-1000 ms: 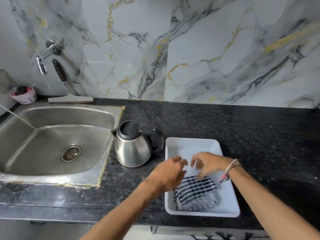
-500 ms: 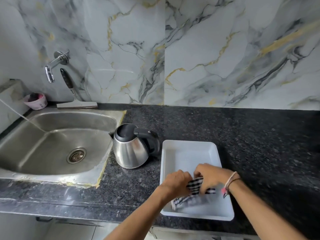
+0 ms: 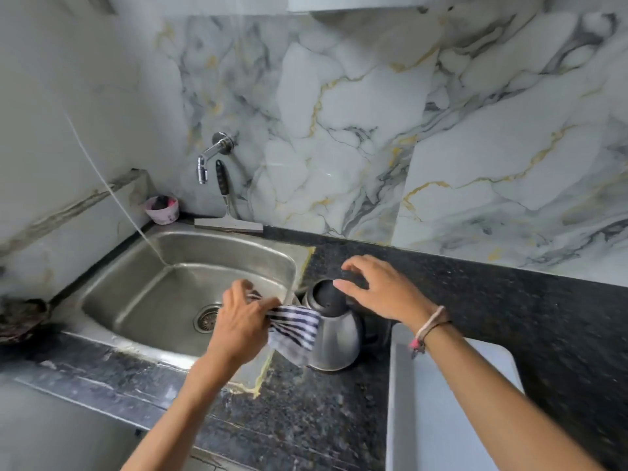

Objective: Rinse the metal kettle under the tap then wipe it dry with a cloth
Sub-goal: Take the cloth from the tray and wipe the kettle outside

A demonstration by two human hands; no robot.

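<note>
The metal kettle stands upright on the dark counter just right of the steel sink, its black lid and handle on top. My left hand grips a blue-and-white striped cloth, which hangs against the kettle's left side. Above the kettle's black top hovers my right hand, fingers spread and holding nothing; whether it touches the handle is unclear. The tap sticks out of the marble wall above the sink.
A white tray lies on the counter at the right, near the front edge. Behind the sink a squeegee leans on the wall and a small pink cup sits in the corner. A thin white hose runs into the sink.
Both hands took the striped cloth out of the white tray. My left hand carried it left to the kettle, and my right hand let go and moved over the kettle's top.
</note>
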